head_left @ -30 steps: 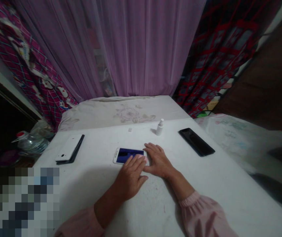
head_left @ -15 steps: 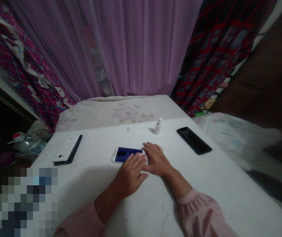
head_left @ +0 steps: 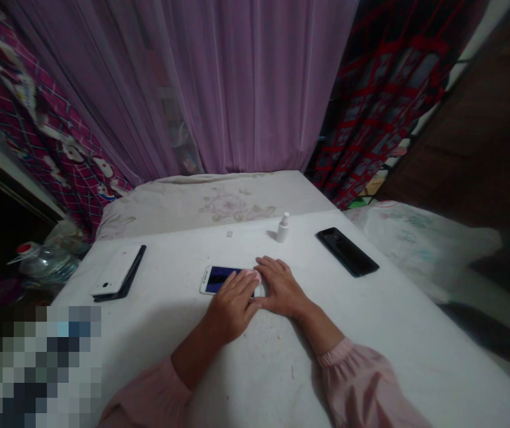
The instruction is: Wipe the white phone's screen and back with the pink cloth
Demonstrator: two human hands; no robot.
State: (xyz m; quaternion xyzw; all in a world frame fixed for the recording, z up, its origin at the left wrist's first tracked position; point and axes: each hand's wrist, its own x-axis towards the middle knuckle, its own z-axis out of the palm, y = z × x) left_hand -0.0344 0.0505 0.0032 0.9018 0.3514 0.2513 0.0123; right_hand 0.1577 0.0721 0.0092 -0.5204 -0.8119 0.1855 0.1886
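Clock positions are taken from the white, slab-shaped phone with a dark blue screen (head_left: pixel 216 279), 12 o'clock pointing away from the person. The phone lies face up on the white-covered desk (head_left: pixel 371 333), in front of the person.

Left hand (head_left: pixel 232 302): palm down, fingers nearly straight and close together, pressing a soft pink cloth (head_left: pixel 252 277) on the screen. Whether any cloth is pinched cannot be told. Right hand (head_left: pixel 280 288): half open at the phone's 3 o'clock end, thumb on the near side, fingers on the far side. Firmness of hold cannot be told.

Risks:
1. Phone slip. Cause: pressure toward 9 o'clock with a loose right hand.
2. Screen scratch. Cause: grit under the cloth; specks lie on the cover at 5 o'clock.
3. Unwanted screen input. Cause: bare fingertips overrunning the cloth.
4. Tip-over of the upright, narrow white plastic spray bottle (head_left: pixel 283 229), between 1 and 2 o'clock. Cause: a right-hand reach toward 12 o'clock.
5. Slide of the skewed white phone (head_left: pixel 116 273) off the dark flat device (head_left: pixel 135 276) beneath it, at 9 o'clock. Cause: a desk jolt.
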